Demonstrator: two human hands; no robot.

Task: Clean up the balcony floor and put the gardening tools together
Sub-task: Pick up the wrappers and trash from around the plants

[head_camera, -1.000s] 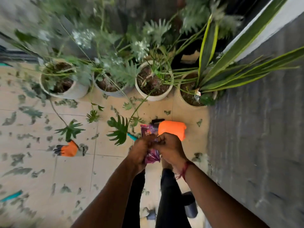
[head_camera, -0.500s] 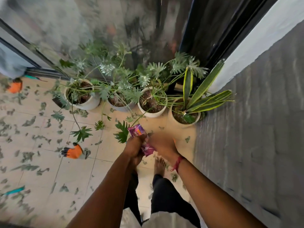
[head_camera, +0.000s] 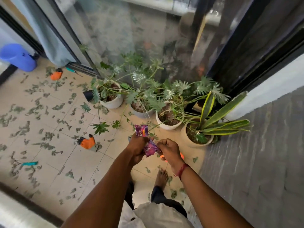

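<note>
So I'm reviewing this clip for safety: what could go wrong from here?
The bare foot stands among leaf scraps on smooth tile; a slip seems possible. Both hands, left hand and right hand, are busy with purple wrappers, so a glove underfoot might go unnoticed.

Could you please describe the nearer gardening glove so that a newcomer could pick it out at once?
Start at the row of white plant pots along the glass door, then look down the tiled floor towards the person. The glove lies flat among cut leaves, left of the left hand. It is orange with black fingertips, and much closer than the other orange glove by the door track.
</note>
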